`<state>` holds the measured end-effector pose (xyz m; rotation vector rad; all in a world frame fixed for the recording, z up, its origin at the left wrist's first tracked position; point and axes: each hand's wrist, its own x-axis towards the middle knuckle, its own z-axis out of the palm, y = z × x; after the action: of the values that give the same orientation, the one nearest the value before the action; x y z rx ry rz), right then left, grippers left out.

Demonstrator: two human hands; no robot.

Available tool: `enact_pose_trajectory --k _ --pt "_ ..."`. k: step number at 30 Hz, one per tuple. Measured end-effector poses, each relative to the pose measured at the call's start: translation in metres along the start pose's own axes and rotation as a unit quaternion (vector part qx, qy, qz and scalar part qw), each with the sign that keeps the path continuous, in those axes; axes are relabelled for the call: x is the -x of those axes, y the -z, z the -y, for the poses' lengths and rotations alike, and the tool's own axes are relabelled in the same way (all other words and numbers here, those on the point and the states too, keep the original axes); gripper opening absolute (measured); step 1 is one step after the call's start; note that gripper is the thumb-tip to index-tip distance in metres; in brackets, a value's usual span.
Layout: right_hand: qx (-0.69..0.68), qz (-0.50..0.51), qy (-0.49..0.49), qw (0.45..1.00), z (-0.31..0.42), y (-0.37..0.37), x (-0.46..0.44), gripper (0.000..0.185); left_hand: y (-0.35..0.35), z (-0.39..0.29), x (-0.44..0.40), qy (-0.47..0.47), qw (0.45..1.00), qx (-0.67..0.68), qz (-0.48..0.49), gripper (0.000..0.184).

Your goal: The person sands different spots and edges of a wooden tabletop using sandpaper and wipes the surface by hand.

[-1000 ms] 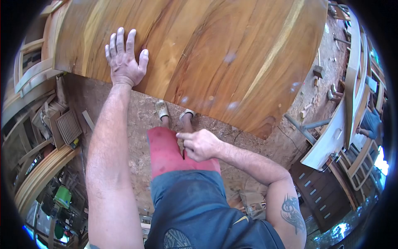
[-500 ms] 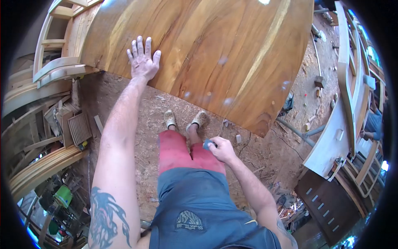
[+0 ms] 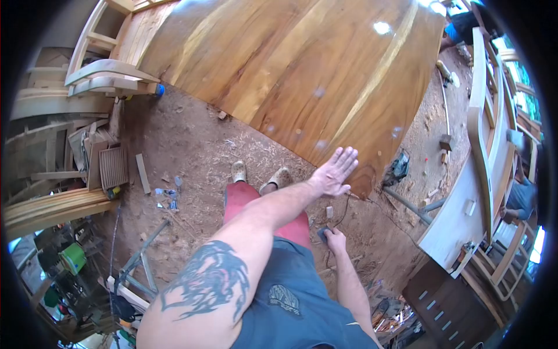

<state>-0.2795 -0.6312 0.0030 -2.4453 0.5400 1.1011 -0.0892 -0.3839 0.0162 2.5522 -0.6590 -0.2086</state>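
Note:
My left hand [image 3: 336,172] is open, fingers stretched out, at the near right corner of a large polished wooden tabletop [image 3: 290,75]. Whether its palm touches the wood or hovers just over it, I cannot tell. Lower down, beside my right leg, my right hand [image 3: 335,239] grips a small blue-grey pad [image 3: 322,234], whose exact kind is unclear. The tabletop has brown grain with pale yellow streaks, a few whitish smudges and glare at its far end.
Wood shavings cover the dirt floor [image 3: 203,139]. Curved wooden frames [image 3: 99,81] stand at left, above stacked boards [image 3: 58,203]. To the right are a long pale panel [image 3: 447,221], a metal pipe [image 3: 407,203] and another person [image 3: 520,198]. A cable crosses the floor.
My left hand has left the tabletop's left side and crossed rightward to its near right corner. My right hand, still with the pad, has dropped lower. The view has shifted slightly.

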Motion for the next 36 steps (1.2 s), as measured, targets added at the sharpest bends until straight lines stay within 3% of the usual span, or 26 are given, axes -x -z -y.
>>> enact_pose_trajectory --k 3,4,5,6,9,11,14,15,16,17,18,19,20,24,25,29,32,35,36 --pt "-0.039 -0.016 -0.036 0.998 -0.044 -0.002 -0.008 0.04 0.007 0.012 -0.002 -0.061 0.997 -0.035 0.03 0.087" --pt "-0.027 -0.02 -0.031 0.999 -0.056 0.0 -0.011 0.038 0.009 0.027 0.005 -0.082 0.996 -0.017 -0.026 0.087" --pt "-0.016 -0.025 -0.025 0.999 -0.064 -0.001 -0.018 0.037 0.013 0.041 0.014 -0.059 0.997 -0.049 -0.003 0.086" --pt "-0.122 0.001 -0.08 0.989 -0.05 0.006 -0.008 0.029 0.022 0.058 0.025 -0.027 0.999 -0.021 -0.024 0.087" --pt "-0.197 0.039 -0.111 0.973 -0.099 -0.016 -0.031 0.035 0.049 0.128 0.077 0.067 0.994 -0.015 -0.083 0.088" --pt "-0.217 0.026 -0.105 0.97 -0.093 -0.02 -0.021 0.026 0.084 0.171 0.134 0.13 0.984 -0.055 -0.109 0.087" --pt "-0.217 0.016 -0.078 0.973 -0.092 -0.024 -0.019 0.023 0.123 0.23 0.228 0.341 0.916 -0.157 -0.139 0.089" --pt "-0.212 0.014 -0.067 0.975 -0.094 -0.027 -0.018 0.024 0.168 0.211 0.248 0.484 0.859 -0.115 -0.119 0.081" --pt "-0.204 0.014 -0.07 0.976 -0.09 -0.028 -0.015 0.024 0.2 0.213 0.268 0.673 0.738 0.009 0.044 0.07" --pt "-0.196 0.012 -0.074 0.978 -0.083 -0.024 -0.01 0.025 0.169 0.246 0.324 0.72 0.689 0.034 0.075 0.067" --pt "-0.188 0.009 -0.077 0.979 -0.075 -0.021 -0.008 0.025 0.123 0.302 0.392 0.664 0.717 0.005 0.211 0.069" --pt "-0.174 0.009 -0.073 0.982 -0.071 -0.02 -0.008 0.026 0.14 0.274 0.413 0.704 0.678 0.029 0.21 0.067" --pt "-0.16 0.01 -0.068 0.985 -0.067 -0.018 -0.009 0.027 0.142 0.257 0.433 0.686 0.687 0.021 0.237 0.064" --pt "-0.086 0.001 -0.018 0.996 -0.031 -0.014 -0.029 0.034 0.086 0.216 0.484 0.677 0.709 0.103 0.164 0.056" --pt "-0.07 -0.008 0.005 0.997 -0.029 -0.016 -0.04 0.035 0.068 0.211 0.494 0.63 0.749 0.122 0.165 0.055" --pt "-0.193 0.023 -0.036 0.98 0.077 0.007 -0.026 0.033 0.068 0.166 0.468 0.595 0.776 0.197 0.074 0.041" --pt "-0.059 0.007 0.051 0.997 0.155 0.019 -0.013 0.04 0.074 0.178 0.454 0.576 0.782 0.234 0.028 0.036" --pt "-0.078 -0.033 0.14 0.987 0.213 -0.002 -0.023 0.034 0.113 0.195 0.433 0.529 0.816 0.231 -0.027 0.035" --pt "-0.109 0.046 0.128 0.985 0.239 -0.003 -0.025 0.029 0.131 0.202 0.421 0.527 0.818 0.228 -0.026 0.035"
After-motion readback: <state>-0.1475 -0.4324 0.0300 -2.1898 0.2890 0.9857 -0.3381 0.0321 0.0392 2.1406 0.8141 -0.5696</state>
